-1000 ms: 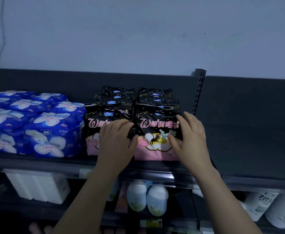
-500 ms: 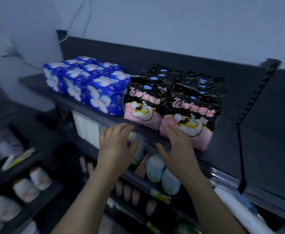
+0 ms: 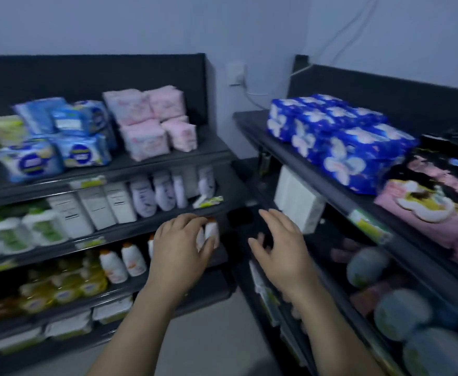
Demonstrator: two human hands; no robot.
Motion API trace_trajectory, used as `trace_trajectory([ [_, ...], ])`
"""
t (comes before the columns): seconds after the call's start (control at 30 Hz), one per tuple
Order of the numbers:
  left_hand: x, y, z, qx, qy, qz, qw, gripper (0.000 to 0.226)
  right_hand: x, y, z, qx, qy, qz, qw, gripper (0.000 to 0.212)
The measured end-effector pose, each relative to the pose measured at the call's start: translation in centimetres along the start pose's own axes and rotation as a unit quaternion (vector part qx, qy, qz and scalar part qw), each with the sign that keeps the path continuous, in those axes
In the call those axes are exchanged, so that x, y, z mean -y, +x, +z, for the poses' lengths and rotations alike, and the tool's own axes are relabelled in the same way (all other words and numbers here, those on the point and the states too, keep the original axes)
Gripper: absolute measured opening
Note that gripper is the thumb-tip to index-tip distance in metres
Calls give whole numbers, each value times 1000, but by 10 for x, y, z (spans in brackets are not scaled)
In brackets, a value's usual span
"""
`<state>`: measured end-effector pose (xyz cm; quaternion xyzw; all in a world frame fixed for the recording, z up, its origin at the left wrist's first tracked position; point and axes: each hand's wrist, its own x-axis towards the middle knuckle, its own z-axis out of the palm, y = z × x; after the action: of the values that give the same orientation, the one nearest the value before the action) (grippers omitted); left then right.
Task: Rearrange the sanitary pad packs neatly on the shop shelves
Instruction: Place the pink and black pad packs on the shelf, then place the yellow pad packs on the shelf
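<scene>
Both hands are up in the lower middle of the frame. The left hand (image 3: 180, 248) and the right hand (image 3: 282, 245) have their fingers loose and apart, and as far as the blur allows neither is holding anything. The left one hovers in front of a row of small bottles (image 3: 130, 259), not on a pack.

On the right, the blue packs (image 3: 341, 142) and the black-and-pink packs (image 3: 428, 196) sit in tidy blocks on the right-hand shelf (image 3: 255, 126). At upper left it's messier. The pink packs (image 3: 152, 123) are stacked unevenly and the pale blue packs (image 3: 57, 142) lean at odd angles on the left-hand top shelf (image 3: 195, 150).

That looks like the next job. Best bet is to reach up with both hands, take one pack by its sides and square it to the front edge. Do the bottom row first, since these soft packs will likely slump if the top ones are pressed.
</scene>
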<state>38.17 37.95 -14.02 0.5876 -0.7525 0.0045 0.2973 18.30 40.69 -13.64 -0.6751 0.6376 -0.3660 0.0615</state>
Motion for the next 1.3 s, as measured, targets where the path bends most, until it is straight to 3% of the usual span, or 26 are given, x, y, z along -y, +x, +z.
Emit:
trace_trajectory([
  [0.17,90,2,-53,-28,43,-68,996,35,82,37,62,46,14,-83,995,56],
  [0.63,355,-19,-206,-103,89,-232,963,53,329,94,261,138,103,-189,967,55],
  [0.93,443,12,-211,-104,66,-281,952,55,384,144,330,184,81,-204,958,59],
  [1.3,543,152,-218,-108,127,-305,937,63,430,275,395,159,85,-248,952,57],
])
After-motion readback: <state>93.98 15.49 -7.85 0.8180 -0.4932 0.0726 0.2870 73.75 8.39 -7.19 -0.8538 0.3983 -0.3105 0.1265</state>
